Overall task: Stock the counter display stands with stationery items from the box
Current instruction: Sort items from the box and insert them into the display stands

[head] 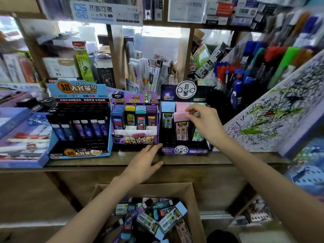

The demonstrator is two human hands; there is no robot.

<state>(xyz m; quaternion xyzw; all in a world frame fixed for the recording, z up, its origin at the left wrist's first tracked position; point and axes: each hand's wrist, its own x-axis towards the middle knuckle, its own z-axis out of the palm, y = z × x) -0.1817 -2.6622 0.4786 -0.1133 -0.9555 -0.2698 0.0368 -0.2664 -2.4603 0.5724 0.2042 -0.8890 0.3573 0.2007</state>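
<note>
Two arms in view, both bare. The left forearm (98,199) uncovered along its whole visible length, lower frame edge to wrist. The right forearm (263,169) the same, wrist to lower right corner. Bare too: left grip (143,162) and right grip (205,123), fingers (152,149) slender. Arms slim, smooth in outline. A dark rounded patch (221,235) at the bottom edge: may be the person's clothing, too blurred and cropped to say.

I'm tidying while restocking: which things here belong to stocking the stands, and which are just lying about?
Job: cardboard box, lead cases inside it, blue stand, middle purple stand, right stand, pink-capped case pinched by the right hand.
Lying about: marker pens, scribbled pad, tray of white pens.
</note>
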